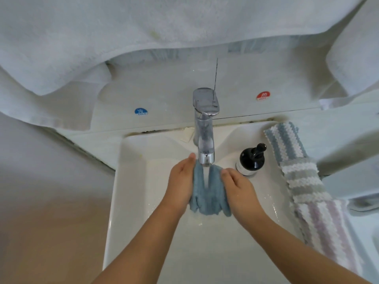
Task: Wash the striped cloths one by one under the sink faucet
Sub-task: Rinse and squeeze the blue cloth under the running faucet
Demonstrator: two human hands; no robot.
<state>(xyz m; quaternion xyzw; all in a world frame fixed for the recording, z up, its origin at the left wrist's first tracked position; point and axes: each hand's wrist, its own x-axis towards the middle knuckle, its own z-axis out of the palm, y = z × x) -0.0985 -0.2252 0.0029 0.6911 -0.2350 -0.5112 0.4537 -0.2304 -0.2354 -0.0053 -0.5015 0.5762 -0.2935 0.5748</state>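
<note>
Both hands, left hand (181,181) and right hand (239,189), pinch the soaked blue cloth (207,193) by its bunched edges under the faucet (205,138); it looks limp, heavy, slippery.

I can read two round stickers on the white ledge behind the sink. The blue sticker (141,111), toward the ledge's left end, says "COLD" under a white character. The red sticker (263,96), toward its right end, says "HOT" under another character. The pump bottle's label (242,168) is too small to read.
</note>
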